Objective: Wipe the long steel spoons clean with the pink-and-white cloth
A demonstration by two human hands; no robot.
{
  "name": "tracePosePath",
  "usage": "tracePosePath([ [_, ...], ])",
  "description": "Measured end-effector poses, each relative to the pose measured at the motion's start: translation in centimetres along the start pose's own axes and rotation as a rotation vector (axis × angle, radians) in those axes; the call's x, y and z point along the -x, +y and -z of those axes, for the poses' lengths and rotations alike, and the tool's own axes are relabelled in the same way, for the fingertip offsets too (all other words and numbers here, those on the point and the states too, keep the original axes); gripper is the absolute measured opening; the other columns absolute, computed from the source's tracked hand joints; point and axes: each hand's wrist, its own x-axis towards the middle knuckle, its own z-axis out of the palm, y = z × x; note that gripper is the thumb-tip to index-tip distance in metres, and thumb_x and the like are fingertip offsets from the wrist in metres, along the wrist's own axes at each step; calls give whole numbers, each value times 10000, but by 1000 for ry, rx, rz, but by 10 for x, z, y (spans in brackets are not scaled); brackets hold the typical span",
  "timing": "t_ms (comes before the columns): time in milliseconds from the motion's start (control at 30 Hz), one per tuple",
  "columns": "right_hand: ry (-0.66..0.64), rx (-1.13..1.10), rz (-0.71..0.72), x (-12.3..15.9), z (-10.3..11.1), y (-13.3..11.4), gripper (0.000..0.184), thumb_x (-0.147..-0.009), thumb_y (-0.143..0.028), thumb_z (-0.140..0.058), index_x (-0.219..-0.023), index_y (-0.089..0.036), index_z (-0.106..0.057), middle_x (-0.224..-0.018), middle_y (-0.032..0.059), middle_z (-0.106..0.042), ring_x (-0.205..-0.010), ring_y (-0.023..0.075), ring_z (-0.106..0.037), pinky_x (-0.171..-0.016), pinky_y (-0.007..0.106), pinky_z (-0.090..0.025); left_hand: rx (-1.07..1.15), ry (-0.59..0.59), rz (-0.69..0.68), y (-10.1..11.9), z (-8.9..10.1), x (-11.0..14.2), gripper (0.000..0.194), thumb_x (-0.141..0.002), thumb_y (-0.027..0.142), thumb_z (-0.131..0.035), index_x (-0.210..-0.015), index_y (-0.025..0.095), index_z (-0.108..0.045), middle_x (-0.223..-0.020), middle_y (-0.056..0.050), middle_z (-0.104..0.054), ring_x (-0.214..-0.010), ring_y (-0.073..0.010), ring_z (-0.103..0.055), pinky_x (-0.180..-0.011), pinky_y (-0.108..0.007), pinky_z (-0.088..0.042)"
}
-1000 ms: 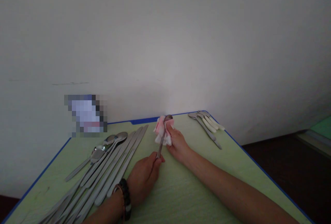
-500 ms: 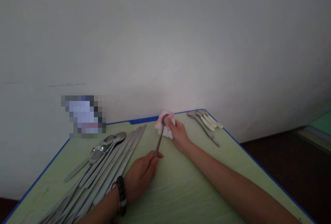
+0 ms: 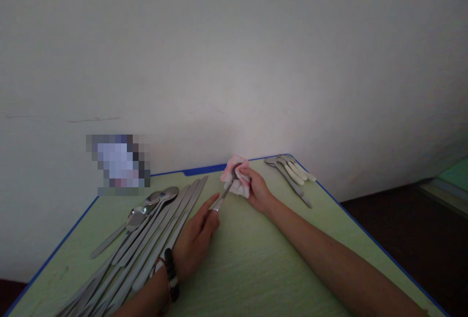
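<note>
My left hand (image 3: 197, 233), with a dark beaded bracelet at the wrist, is closed on the handle of a metal spoon (image 3: 227, 190). The index finger stretches out beside the handle. The spoon slants up and away to the right. My right hand (image 3: 260, 191) pinches a crumpled pink-and-white cloth (image 3: 239, 189) about the spoon's bowl, the thumb pressing at the bowl. Part of the bowl is hidden by cloth and thumb. Left of my left hand lie several long table knives (image 3: 187, 215) and metal spoons (image 3: 137, 217), side by side.
At the far right of the green table (image 3: 252, 263) lie another spoon (image 3: 292, 183) and white-handled forks (image 3: 298, 167). A blurred-out, phone-like object (image 3: 119, 161) stands at the back left. A pale wall (image 3: 234, 63) rises behind the blue table edge.
The left hand has shifted slightly up and left along the handle, its index finger now lifted. The right hand and cloth have turned a little and moved slightly right.
</note>
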Motion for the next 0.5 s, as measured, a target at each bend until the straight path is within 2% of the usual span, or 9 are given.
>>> tracePosePath([
  [67, -18, 27, 8, 2, 0, 1, 113, -621, -211, -616, -713, -148, -597, -593, -13, -605, -522, 102, -529, -546, 232, -445, -38, 30, -25, 1, 1, -1, 520, -881, 434, -376, -1334, 179, -395, -682, 5, -481, -664, -163, -459, -602, -253, -367],
  [133, -45, 79, 26, 4, 0, 2, 156, -614, -216, -653, -747, -150, -605, -606, -15, -615, -537, 103, -537, -549, 228, -442, -60, 12, -33, 1, 2, -2, 510, -873, 433, -386, -1322, 196, -429, -670, 2, -488, -642, -163, -452, -591, -253, -364],
  [267, -106, 134, 63, 5, 3, 3, 251, -577, -166, -695, -809, -168, -599, -655, -25, -636, -568, 100, -556, -570, 222, -445, -62, 15, 9, 0, 4, -2, 539, -838, 439, -409, -1297, 164, -474, -516, 48, -360, -478, -126, -330, -459, -222, -262],
  [500, -304, 167, -112, 4, 14, -6, 332, -570, -113, -701, -870, -172, -571, -736, -9, -661, -663, 133, -615, -681, 280, -476, -84, 22, 36, 2, 8, 0, 535, -810, 416, -426, -1245, 124, -533, -499, 56, -317, -466, -109, -308, -449, -214, -222],
])
